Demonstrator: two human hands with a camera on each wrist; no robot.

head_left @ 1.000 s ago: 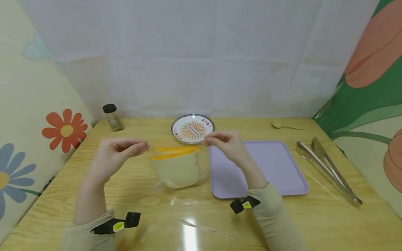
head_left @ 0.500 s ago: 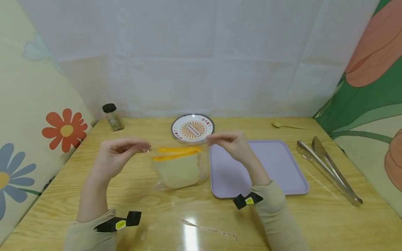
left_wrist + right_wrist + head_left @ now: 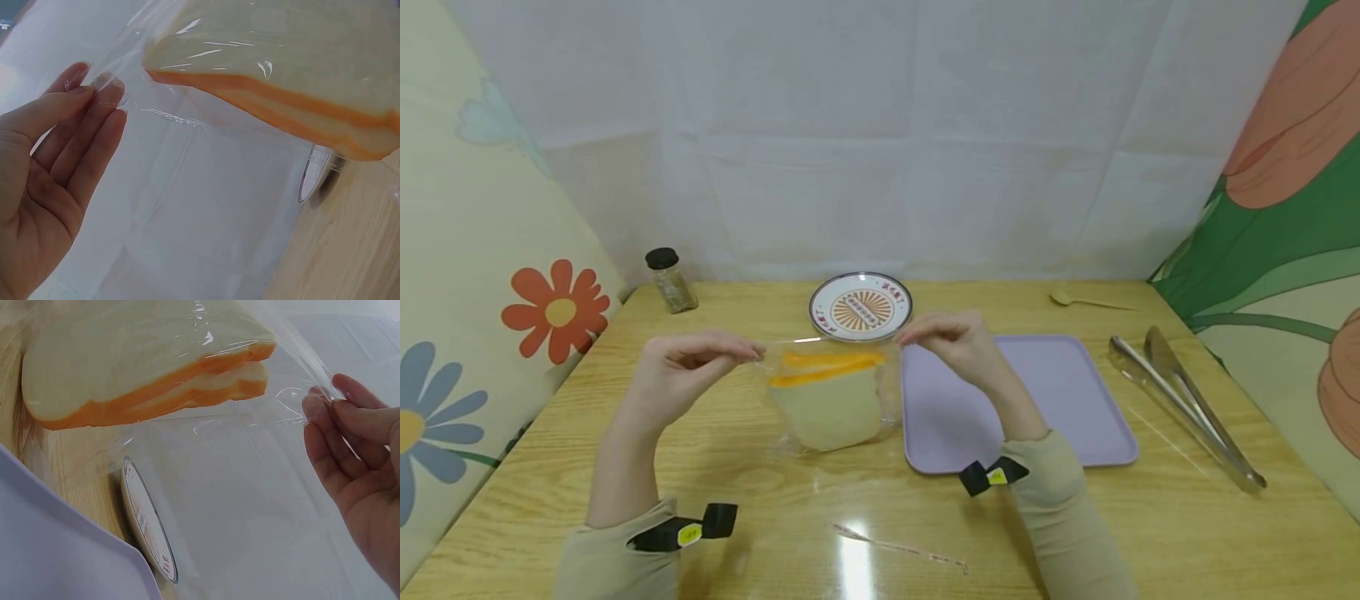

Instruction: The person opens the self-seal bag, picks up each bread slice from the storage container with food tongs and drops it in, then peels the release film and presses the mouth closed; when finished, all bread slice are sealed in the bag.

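A clear plastic bag with bread slices inside hangs between my two hands, over the middle of the table. The pale slices have orange crusts along their top edges. My left hand pinches the bag's upper left corner between thumb and fingers; the left wrist view shows the film running from those fingertips to the bread. At the upper right corner my right hand pinches the film the same way, and in the right wrist view the mouth edge stretches out from its fingers.
Behind the bag lies a patterned plate. A lilac tray is close on the right, with metal tongs beyond it. A spoon and a black-lidded jar stand farther back. A thin torn strip lies in front.
The bag has shifted slightly right, and its top edge is now drawn straight between the hands. The left hand has moved a little right; both still pinch the corners.
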